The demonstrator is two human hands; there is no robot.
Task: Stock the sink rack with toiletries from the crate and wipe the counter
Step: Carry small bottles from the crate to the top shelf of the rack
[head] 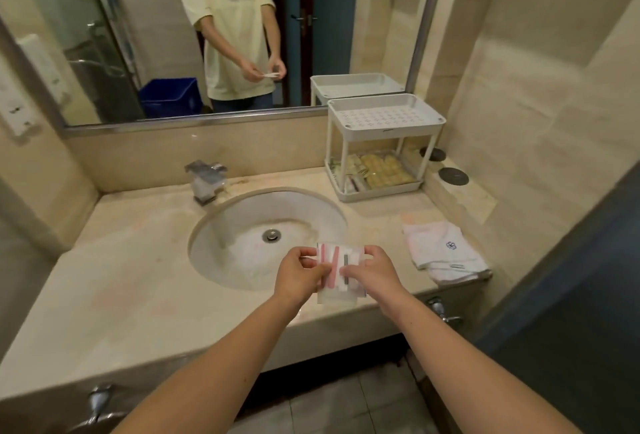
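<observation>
1. Hard to read: the contents of the clear packet [337, 257]. Two pink strips [333, 267] and one thin dark stick [345, 267] plain enough, the rest only a white blur, any print not legible.
2. Middle and both side edges of the packet partly covered by the left hand [299, 272] and the right hand [372, 274].
3. Blue crate [171, 97] seen only as a reflection in the mirror [138, 35], at 11 o'clock in the view; its inside not visible.
4. On the lower tier of the sink rack [388, 131], yellowish sachets [384, 168] and some smaller packets behind the posts, too small to name.
5. Packet held over the front rim of the sink basin [242, 225], at 6 o'clock from the drain [272, 235], flat face turned up.
6. Long axis of the strips and the stick from 12 to 6 o'clock, upper ends leaning very slightly toward 1 o'clock.
7. Left fingers [306, 253] curled and pinching the packet at its 9 o'clock edge; right fingers the same at the 3 o'clock edge, near the upper corner.
8. Rack standing on the counter [138, 260] at 1 o'clock from the basin; folded white towel [446, 248] at 3 o'clock; faucet [206, 180] at 11 o'clock.
</observation>
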